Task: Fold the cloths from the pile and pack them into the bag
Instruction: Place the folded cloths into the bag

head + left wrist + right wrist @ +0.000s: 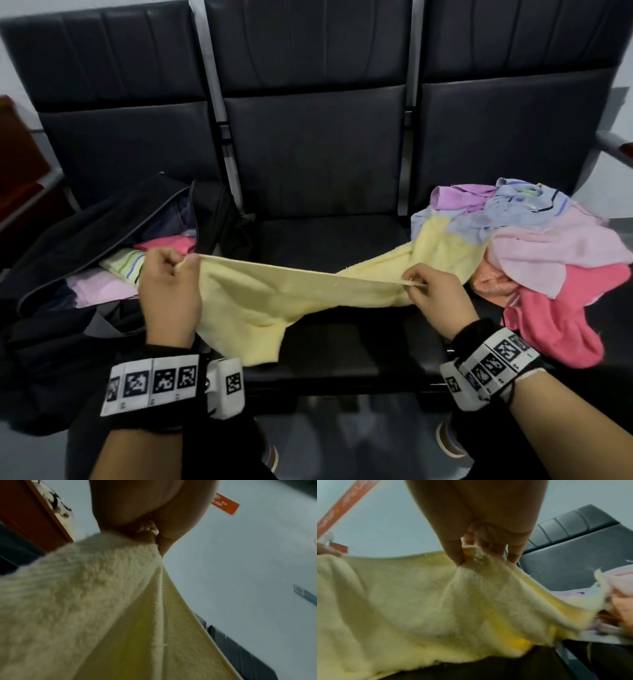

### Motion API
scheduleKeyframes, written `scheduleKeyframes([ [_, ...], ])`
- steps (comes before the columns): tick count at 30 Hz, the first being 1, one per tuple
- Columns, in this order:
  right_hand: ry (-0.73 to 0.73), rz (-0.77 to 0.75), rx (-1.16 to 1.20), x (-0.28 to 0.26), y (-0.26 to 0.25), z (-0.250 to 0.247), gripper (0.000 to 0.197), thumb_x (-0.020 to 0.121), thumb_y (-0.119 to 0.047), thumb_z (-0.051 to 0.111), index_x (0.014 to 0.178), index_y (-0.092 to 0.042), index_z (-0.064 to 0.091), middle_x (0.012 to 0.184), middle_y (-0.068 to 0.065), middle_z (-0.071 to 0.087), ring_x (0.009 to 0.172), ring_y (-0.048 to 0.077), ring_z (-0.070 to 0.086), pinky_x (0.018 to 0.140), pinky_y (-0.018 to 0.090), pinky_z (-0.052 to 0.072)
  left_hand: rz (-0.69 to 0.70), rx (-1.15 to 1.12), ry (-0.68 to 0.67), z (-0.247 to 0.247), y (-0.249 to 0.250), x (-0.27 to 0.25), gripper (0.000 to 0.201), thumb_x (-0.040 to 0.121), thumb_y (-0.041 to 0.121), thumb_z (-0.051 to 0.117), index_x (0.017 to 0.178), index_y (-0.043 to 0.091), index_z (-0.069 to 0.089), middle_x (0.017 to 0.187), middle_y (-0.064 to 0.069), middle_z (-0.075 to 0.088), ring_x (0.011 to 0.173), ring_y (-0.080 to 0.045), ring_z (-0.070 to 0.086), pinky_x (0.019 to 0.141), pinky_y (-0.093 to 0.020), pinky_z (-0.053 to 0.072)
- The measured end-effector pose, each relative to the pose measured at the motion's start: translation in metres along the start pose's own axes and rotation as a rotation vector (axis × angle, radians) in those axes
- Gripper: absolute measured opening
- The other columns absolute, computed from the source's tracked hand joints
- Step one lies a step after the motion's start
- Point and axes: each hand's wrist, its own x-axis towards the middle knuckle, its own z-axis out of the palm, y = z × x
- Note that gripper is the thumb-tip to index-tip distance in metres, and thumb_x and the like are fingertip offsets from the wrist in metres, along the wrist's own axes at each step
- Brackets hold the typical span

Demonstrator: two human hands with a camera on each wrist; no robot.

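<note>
A pale yellow cloth (274, 298) stretches across the middle black seat, its far end still lying under the pile (534, 240) of pink, purple and blue cloths on the right seat. My left hand (171, 274) pinches the cloth's top edge at the left, and my right hand (431, 291) pinches the same edge further right. The wrist views show the left hand (150, 536) and the right hand (471, 553) closed on the yellow cloth (85, 608) (419, 601). An open black bag (102, 240) on the left seat holds folded pink, striped and lilac cloths.
A row of three black padded seats (325, 240) with high backs fills the view. A metal armrest (613, 144) sticks out at the far right. A dark wooden piece (20, 154) stands at the far left. My shoes show on the floor below the seat edge.
</note>
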Motion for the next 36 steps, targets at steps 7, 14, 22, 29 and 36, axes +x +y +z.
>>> scheduleKeyframes([
  [7,-0.218,-0.2,0.297,0.0,-0.059,0.023,0.018,0.093,-0.019,0.064,0.083,-0.033,0.062,0.076,-0.02,0.064,0.07,0.0,0.057,0.066,0.012,0.04,0.05,-0.017,-0.606,0.056,0.02,-0.052,0.034,0.096,-0.005,0.048,0.101,0.02,0.069,0.088,0.003,0.07,0.076,-0.006,0.061,0.072,-0.024,0.048],
  [14,-0.249,-0.355,0.259,-0.004,-0.079,0.02,0.009,0.093,-0.014,0.064,0.095,-0.019,0.071,0.081,-0.006,0.064,0.078,0.007,0.058,0.076,0.027,0.046,0.231,0.151,-0.974,0.091,0.047,-0.086,0.022,0.082,0.021,0.075,0.103,0.03,0.075,0.088,0.007,0.062,0.082,-0.004,0.059,0.076,-0.019,0.045],
  [22,-0.201,-0.25,-0.007,-0.012,-0.052,0.02,0.008,0.088,-0.008,0.059,0.093,-0.012,0.064,0.089,0.0,0.063,0.084,0.018,0.058,0.075,0.029,0.043,0.202,0.024,-0.562,0.099,0.049,-0.092,0.009,0.083,0.016,0.075,0.078,0.023,0.075,0.082,0.015,0.071,0.085,0.0,0.066,0.08,-0.017,0.049],
  [29,-0.093,-0.042,-0.242,-0.014,-0.008,-0.001,0.023,0.083,-0.004,0.06,0.102,-0.011,0.07,0.097,0.007,0.068,0.094,0.03,0.063,0.081,0.04,0.048,0.058,-0.062,-0.343,0.079,0.044,-0.061,0.018,0.085,0.014,0.071,0.077,0.03,0.072,0.08,0.016,0.072,0.08,0.0,0.066,0.074,-0.021,0.051],
  [36,0.093,-0.057,-0.099,0.001,-0.002,-0.037,0.018,0.087,-0.006,0.065,0.095,-0.018,0.076,0.09,-0.005,0.073,0.084,0.012,0.063,0.074,0.023,0.04,-0.034,-0.079,-0.03,0.055,0.039,-0.018,0.02,0.081,0.019,0.067,0.07,0.035,0.067,0.07,0.015,0.066,0.067,0.003,0.059,0.074,-0.031,0.053],
])
